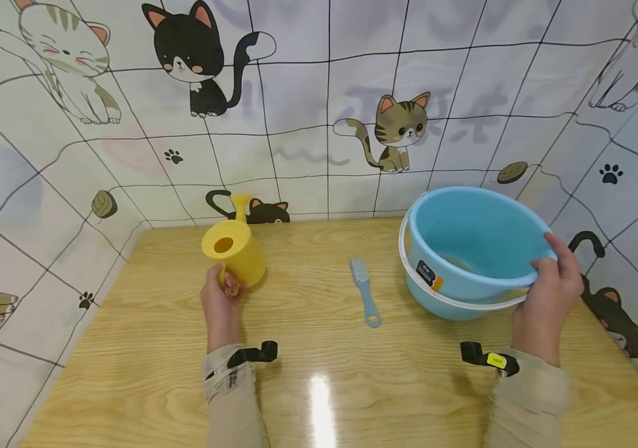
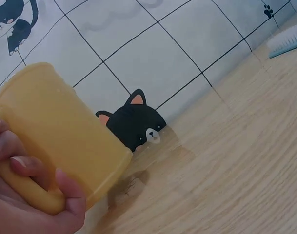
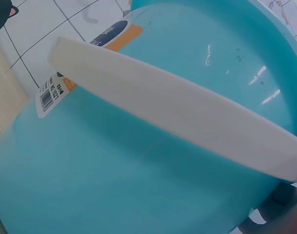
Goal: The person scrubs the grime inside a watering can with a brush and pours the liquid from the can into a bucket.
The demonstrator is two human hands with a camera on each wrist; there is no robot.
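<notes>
In the head view my left hand (image 1: pixel 222 292) grips the handle of a yellow watering can (image 1: pixel 247 261) on the left. The can's round filling hole faces up and its spout points toward the wall. The left wrist view shows my fingers (image 2: pixel 26 168) curled round that handle, with a shadow under the can's base. On the right, my right hand (image 1: pixel 555 287) holds the rim of a light blue bucket (image 1: pixel 478 233), thumb and fingers on either side of it. A white bucket handle (image 3: pixel 177 107) hangs across the bucket's near side. The right wrist view mostly hides that hand.
Between the two hands a blue scrubbing brush (image 1: pixel 366 292) lies on the wooden table (image 1: pixel 308 348), bristles toward the wall. A white tiled-pattern backdrop (image 1: pixel 302 99) with cartoon cats encloses the back and both sides of the table.
</notes>
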